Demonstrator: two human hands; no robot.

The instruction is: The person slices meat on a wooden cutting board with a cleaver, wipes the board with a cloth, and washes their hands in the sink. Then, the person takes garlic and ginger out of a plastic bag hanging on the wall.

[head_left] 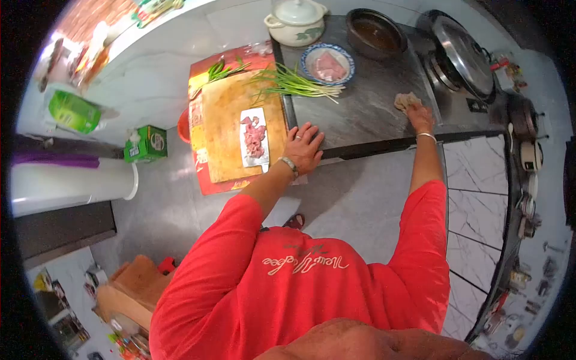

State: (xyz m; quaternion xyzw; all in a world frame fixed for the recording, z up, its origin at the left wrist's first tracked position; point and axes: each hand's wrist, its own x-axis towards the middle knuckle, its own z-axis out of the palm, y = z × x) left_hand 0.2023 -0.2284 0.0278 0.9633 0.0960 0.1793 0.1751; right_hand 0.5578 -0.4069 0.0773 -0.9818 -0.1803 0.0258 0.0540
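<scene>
Head view: the right hand [419, 117] is closed on a crumpled cloth [407, 101], which lies on the dark counter [372, 99] near its right end, beside the stove; its fingertips are hard to make out. The left hand [306, 147] holds nothing; its fingers are spread apart, palm down on the counter's front edge, near the corner beside the cutting board [222, 132]. That board rests on a red mat [207, 187] and carries a cleaver [259, 161] lying flat, with pieces of meat [255, 139] on its blade. Long green onions [303, 83] stretch from the board across onto the counter, and green peppers [215, 69] lie at the board's far edge. Just behind the onions, a blue-rimmed plate [306, 55] holds a pale pink piece of meat [329, 66]. Farther back stand a lidded white pot [297, 27] and a dark bowl [384, 56] with brown inside. A large metal lid [462, 54] sits to the right, over the stove.
</scene>
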